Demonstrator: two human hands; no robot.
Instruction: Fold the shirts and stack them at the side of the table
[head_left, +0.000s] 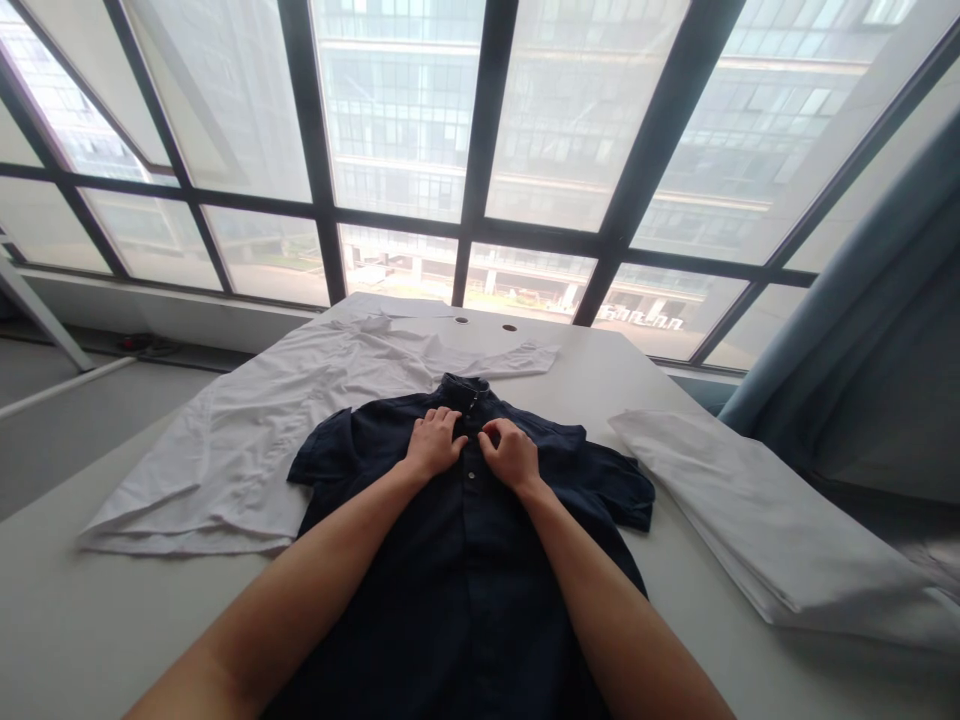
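A dark navy short-sleeved shirt lies front up on the white table, its collar pointing away from me. Small pale buttons run down the front placket, and one button shows just below my hands. My left hand rests on the upper chest, left of the placket, with its fingers stretched out and its thumb apart. Across the placket, my right hand is closed, thumb and fingers pinched at the shirt's front edge. Its fingertips partly hide the cloth there. My forearms cover parts of the shirt's body.
A white shirt is spread on the table at the left and back. Folded white cloth lies to the right. Beyond the table stand framed windows, and a blue-grey curtain hangs on the right.
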